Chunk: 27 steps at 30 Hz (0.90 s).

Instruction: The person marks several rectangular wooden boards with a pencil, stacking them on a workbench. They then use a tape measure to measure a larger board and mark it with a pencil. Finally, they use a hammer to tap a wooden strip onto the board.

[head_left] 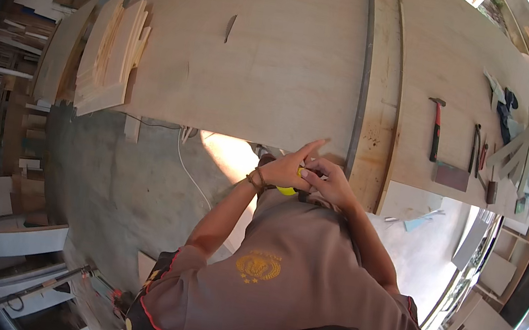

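Observation:
Close in front of my body, by the near edge of the workbench, my hands meet. My left hand (287, 168) is curled around a bright yellow object (286, 191), with its index finger stretched out toward the board. Most of that object is hidden by the palm, so its kind cannot be made out. My right hand (334, 186) pinches at a yellow bit showing beside the left fingers. Beyond them lies a large pale plywood sheet (258, 64) on the bench.
A long wooden rail (380, 100) runs away across the bench. Right of it lie a red-handled hammer (436, 131), pliers (475, 149), a brown block (451, 176) and several pale strips (518, 155). Stacked boards (108, 61) stand at the left. A white cable (187, 168) trails on the floor.

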Each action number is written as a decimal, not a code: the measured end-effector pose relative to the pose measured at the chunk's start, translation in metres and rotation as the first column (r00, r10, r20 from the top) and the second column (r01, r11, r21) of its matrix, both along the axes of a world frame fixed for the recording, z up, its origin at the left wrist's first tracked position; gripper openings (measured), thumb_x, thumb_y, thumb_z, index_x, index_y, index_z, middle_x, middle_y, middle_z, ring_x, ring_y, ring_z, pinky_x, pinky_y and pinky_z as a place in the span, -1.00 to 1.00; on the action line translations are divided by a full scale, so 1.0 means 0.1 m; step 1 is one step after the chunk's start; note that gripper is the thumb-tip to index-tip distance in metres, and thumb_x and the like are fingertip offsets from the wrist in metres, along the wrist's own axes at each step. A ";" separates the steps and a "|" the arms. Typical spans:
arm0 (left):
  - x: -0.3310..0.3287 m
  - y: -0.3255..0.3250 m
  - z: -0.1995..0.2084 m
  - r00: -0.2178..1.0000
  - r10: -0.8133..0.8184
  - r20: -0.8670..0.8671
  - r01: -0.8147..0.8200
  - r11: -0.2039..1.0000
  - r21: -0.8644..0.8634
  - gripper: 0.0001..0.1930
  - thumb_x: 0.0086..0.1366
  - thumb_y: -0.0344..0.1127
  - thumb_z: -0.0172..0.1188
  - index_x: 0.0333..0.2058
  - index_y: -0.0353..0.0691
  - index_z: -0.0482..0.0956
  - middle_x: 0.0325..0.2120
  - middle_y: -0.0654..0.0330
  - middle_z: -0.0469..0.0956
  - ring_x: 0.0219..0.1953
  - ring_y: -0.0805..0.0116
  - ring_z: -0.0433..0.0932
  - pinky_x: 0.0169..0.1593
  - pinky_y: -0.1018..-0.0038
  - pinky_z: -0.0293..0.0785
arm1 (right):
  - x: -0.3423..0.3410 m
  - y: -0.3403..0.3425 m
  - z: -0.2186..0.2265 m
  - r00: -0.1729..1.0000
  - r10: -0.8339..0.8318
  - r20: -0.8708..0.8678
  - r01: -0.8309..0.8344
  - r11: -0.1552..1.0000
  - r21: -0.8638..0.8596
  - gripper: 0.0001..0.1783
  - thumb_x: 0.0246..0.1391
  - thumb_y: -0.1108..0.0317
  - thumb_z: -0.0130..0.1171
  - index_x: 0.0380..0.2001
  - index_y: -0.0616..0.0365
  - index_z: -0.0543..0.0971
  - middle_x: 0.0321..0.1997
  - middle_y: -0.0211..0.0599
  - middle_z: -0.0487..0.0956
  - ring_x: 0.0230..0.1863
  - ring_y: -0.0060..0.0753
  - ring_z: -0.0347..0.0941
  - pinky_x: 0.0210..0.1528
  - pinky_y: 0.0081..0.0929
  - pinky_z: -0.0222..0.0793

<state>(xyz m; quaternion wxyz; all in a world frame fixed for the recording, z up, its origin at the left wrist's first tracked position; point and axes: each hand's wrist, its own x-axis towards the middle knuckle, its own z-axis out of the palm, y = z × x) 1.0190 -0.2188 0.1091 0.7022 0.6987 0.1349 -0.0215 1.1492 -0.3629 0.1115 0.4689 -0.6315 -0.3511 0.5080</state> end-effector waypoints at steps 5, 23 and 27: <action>-0.14 1.03 -0.02 0.976 -0.088 -0.201 0.126 0.974 0.188 -0.44 0.21 -0.30 0.37 0.19 -0.21 0.50 -0.22 0.22 0.61 -0.31 0.53 0.57 -0.17 0.47 0.57 | 0.07 0.65 -0.28 0.839 -0.241 -0.487 0.285 0.958 0.016 -0.75 0.20 0.32 0.30 -0.23 0.28 0.51 -0.19 -0.20 0.59 -0.15 -0.35 0.59 -0.03 -0.38 0.58; -1.54 6.15 -0.71 0.876 0.320 -0.361 0.192 0.455 0.870 -0.55 0.36 0.18 0.05 -0.29 -0.08 0.67 -0.42 0.06 0.64 -0.29 -0.03 0.61 -0.22 0.16 0.50 | 2.13 2.88 -1.70 -0.105 -0.993 -0.053 0.979 -0.094 -0.184 -0.83 0.21 0.33 0.27 -0.41 0.14 0.54 -0.50 -0.28 0.56 -0.58 -0.40 0.46 -0.63 -0.49 0.38; -1.27 6.26 -0.83 0.885 0.289 -0.365 0.249 0.368 0.896 -0.57 0.39 0.11 0.02 -0.41 -0.14 0.58 -0.43 0.11 0.60 -0.30 -0.01 0.59 -0.23 0.14 0.49 | 2.20 2.93 -1.70 -0.080 -0.997 0.020 0.977 -0.082 -0.199 -0.80 0.26 0.28 0.23 -0.32 0.20 0.57 -0.38 -0.25 0.62 -0.45 -0.40 0.56 -0.55 -0.49 0.45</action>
